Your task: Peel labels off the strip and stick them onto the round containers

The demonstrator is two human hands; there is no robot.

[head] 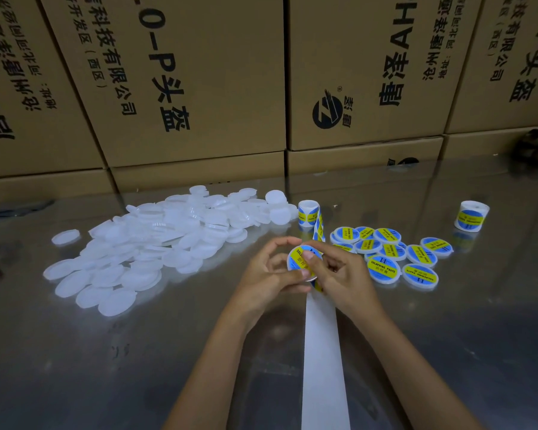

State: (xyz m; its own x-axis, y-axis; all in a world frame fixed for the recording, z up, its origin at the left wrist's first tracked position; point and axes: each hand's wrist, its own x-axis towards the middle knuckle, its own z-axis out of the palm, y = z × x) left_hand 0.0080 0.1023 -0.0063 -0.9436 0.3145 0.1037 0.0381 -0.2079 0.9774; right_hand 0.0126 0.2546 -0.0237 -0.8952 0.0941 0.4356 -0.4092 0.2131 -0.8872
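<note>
Roughly a dozen labelled containers [389, 252] lie right; we count far more blank containers [156, 240] left. Our left hand [269, 270] grips one container [303, 262] mid-table while our right hand [339, 268] presses its label; strip [322, 352] trails toward us.

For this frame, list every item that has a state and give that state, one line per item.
Held container: labelled blue and yellow, tilted, gripped by both hands.
Left hand: fingers curled round the held container.
Right hand: fingers pressing on the label.
Unlabelled containers: loose white pile, bare.
Labelled containers: finished, lying overlapped.
Near label roll: upright, partly unwound.
Far label roll: upright, wound.
Backing strip: bare, trailing toward the camera.
</note>
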